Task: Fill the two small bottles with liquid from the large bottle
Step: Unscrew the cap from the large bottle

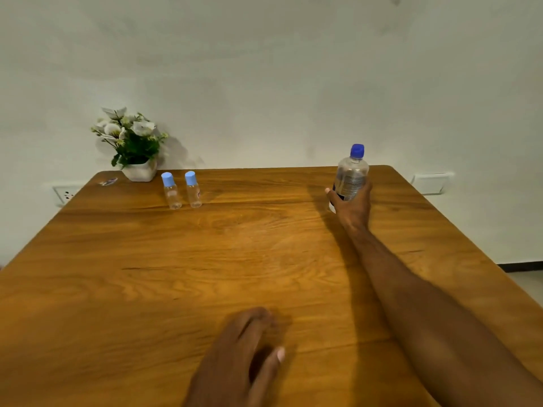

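Note:
The large clear bottle (352, 171) with a dark blue cap stands upright at the far right of the wooden table (205, 259). My right hand (351, 202) reaches out and grips its lower half. Two small clear bottles with light blue caps, one (172, 190) left of the other (193, 189), stand side by side at the far left, both capped. My left hand (244, 356) hovers low over the table's near edge, fingers loosely bent, holding nothing.
A white pot of white flowers (132, 145) stands at the far left corner, just behind the small bottles. A small scrap (108, 181) lies left of the pot. A wall rises right behind the table.

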